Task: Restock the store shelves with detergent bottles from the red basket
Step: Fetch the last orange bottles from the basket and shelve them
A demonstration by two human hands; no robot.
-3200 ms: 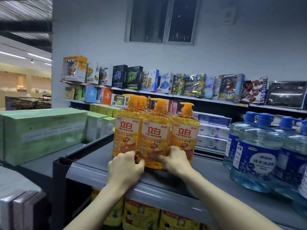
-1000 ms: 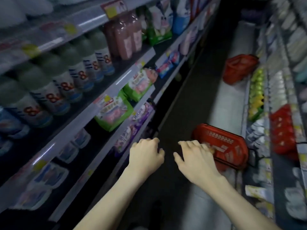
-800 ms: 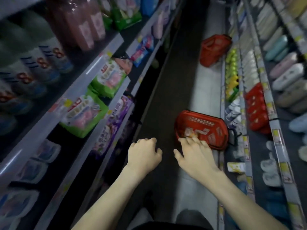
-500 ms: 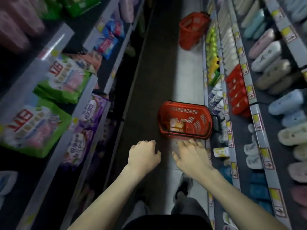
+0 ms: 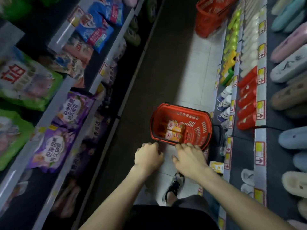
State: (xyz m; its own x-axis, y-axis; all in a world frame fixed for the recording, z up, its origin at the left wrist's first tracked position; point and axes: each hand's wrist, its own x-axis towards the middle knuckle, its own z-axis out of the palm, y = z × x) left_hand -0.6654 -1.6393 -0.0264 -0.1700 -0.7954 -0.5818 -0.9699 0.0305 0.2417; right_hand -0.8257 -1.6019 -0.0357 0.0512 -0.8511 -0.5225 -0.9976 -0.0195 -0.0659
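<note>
Both hands are held out empty above the aisle floor [image 5: 166, 63]: the left hand [image 5: 148, 156] loosely curled, the right hand [image 5: 189, 157] spread. Nothing is gripped. Orange detergent bottles [image 5: 174, 131] are seen lying in the red basket [image 5: 196, 130] just beyond.

A red basket [image 5: 196, 128], oval with perforated walls and a black handle, is sitting upright on the aisle floor, just beside the base of the right-hand shelves [image 5: 232, 113]. Two detergent bottles [image 5: 174, 131], orange-yellow with red labels, are lying on their sides, side by side, in the basket's left part.
</note>
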